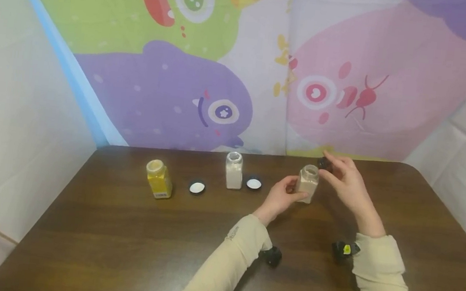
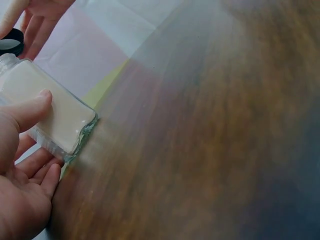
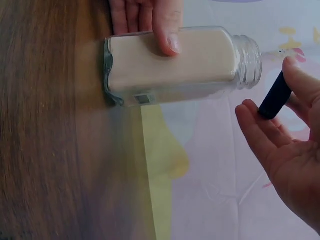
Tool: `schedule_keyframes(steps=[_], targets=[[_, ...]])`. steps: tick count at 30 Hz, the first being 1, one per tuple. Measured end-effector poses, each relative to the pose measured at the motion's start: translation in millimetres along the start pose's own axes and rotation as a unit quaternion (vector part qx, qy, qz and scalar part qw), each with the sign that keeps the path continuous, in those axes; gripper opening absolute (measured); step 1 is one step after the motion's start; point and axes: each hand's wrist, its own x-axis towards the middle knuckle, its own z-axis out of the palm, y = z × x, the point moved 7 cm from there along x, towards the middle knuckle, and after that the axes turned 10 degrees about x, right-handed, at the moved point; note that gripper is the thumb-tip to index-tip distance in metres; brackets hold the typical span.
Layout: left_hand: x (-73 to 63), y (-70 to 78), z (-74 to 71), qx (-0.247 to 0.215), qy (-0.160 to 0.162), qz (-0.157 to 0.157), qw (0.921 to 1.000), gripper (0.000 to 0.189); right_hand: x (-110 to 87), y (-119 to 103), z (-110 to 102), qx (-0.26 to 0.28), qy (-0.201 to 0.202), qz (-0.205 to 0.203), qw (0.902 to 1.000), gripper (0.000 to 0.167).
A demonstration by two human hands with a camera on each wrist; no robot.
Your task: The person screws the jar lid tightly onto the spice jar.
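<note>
My left hand [image 1: 279, 200] grips a square glass jar [image 1: 307, 185] filled with pale cream powder, thumb across its near side. The threaded mouth of the jar is uncovered. In the right wrist view, the glass jar [image 3: 200, 62] stands with its base at or close to the tabletop; contact is unclear. Between thumb and fingers, my right hand [image 1: 350, 186] pinches a black lid [image 3: 275, 97]. That lid is apart from the jar, just beside its mouth. The left wrist view also shows the black lid [image 2: 12, 42], with a paler inner face.
Left of the hands stand an uncapped jar of white powder [image 1: 234, 173] and an uncapped jar of yellow powder [image 1: 160, 183]. Two black lids with white linings, one lid [image 1: 253, 183] and another lid [image 1: 197, 187], lie beside them. A cartoon cloth [image 1: 266, 73] hangs behind the wooden table [image 1: 120, 247].
</note>
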Motion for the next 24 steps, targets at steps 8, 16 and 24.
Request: schedule_keyframes(steps=[8,16,24], targets=[[0.3,1.6,-0.1,0.009,0.001,0.002,1.0,0.05,-0.9,-4.5,2.5,0.039,-0.003,-0.019,0.9991,0.046],[-0.9,4.3,-1.1,0.012,0.004,0.011,0.9999,0.049,-1.7,-4.1,9.0,0.056,-0.021,0.01,0.9981,0.053],[-0.3,1.6,0.2,0.012,-0.002,0.016,0.9998,0.051,-4.4,-19.3,13.3,0.052,-0.015,0.007,0.9985,0.047]])
